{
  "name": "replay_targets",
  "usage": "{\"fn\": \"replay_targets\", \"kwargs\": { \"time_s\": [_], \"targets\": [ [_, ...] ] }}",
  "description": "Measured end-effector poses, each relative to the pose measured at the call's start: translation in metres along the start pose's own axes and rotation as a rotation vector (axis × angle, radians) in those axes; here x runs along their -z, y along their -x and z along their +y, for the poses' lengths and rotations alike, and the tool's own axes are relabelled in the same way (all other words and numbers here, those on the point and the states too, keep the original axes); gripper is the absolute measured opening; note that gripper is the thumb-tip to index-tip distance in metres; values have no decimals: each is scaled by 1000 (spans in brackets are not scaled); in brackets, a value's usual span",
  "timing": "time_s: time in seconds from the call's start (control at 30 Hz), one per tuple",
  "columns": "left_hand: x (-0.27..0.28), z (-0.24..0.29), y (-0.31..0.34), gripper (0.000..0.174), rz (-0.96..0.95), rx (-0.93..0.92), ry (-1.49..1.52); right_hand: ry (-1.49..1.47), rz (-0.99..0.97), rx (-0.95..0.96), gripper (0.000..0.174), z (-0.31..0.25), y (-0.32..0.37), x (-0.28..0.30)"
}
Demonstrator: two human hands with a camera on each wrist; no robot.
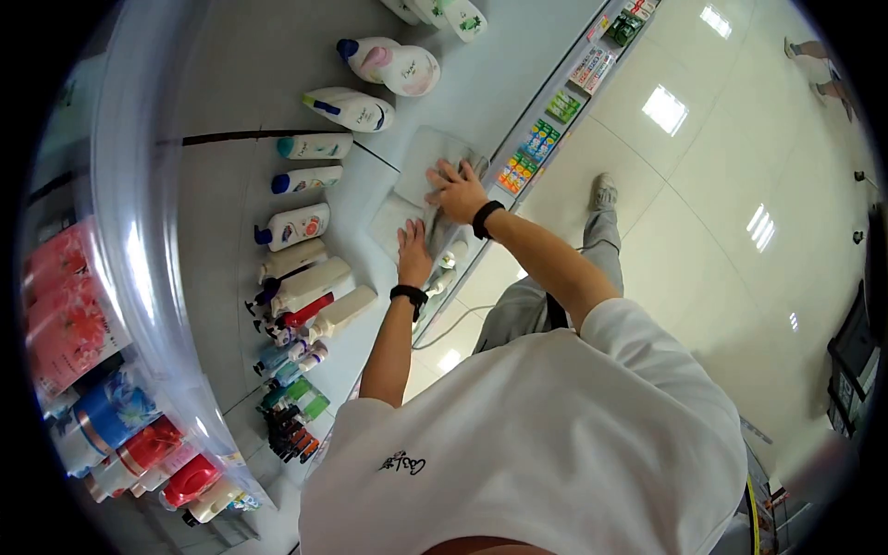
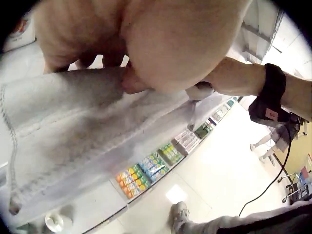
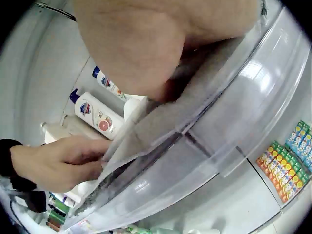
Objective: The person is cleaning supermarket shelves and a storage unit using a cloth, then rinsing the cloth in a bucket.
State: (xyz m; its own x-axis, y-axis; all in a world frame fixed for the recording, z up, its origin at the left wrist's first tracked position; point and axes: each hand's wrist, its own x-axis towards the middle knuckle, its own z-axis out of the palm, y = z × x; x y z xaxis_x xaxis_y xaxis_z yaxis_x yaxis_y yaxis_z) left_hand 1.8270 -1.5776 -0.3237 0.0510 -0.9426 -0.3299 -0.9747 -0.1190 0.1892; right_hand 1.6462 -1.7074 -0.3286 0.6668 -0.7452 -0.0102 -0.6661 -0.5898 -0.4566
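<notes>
A grey cloth (image 2: 73,122) hangs over the clear plastic guard (image 3: 234,107) along the shelf's front edge. My left hand (image 1: 413,252) holds one part of it, fingers on the shelf side and thumb on the near side, as the right wrist view shows. Farther along the edge, my right hand (image 1: 458,196) grips the cloth from above, its fingers reaching over onto the shelf side. In the right wrist view that hand's fingertips are mostly hidden behind the palm and the cloth. Close by on the shelf stands a white pump bottle (image 3: 100,116) with a blue top.
Several bottles (image 1: 314,146) line the shelf back from the guard. Small coloured boxes (image 1: 541,139) sit in a lower row outside it. Packs and bottles (image 1: 120,407) fill another shelf at left. A cable (image 1: 453,328) hangs near my legs above the tiled floor (image 1: 684,194).
</notes>
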Motion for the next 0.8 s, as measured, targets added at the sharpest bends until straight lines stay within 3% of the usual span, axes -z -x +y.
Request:
{"fn": "replay_targets", "kwargs": {
  "time_s": [0.17, 0.27, 0.43, 0.8],
  "targets": [
    [-5, -3, -9, 51, -48, -64, -45, -37, 0, 66, 29, 14, 4, -2],
    [2, 30, -30, 51, -17, -58, -29, -59, -31, -4, 27, 37, 1, 21],
    [6, 101, -89, 53, 22, -48, -21, -31, 75, -60, 25, 116, 0, 57],
    [42, 296, -229, 51, 41, 35, -82, 31, 108, -115, 27, 309, -18, 154]
  ]
}}
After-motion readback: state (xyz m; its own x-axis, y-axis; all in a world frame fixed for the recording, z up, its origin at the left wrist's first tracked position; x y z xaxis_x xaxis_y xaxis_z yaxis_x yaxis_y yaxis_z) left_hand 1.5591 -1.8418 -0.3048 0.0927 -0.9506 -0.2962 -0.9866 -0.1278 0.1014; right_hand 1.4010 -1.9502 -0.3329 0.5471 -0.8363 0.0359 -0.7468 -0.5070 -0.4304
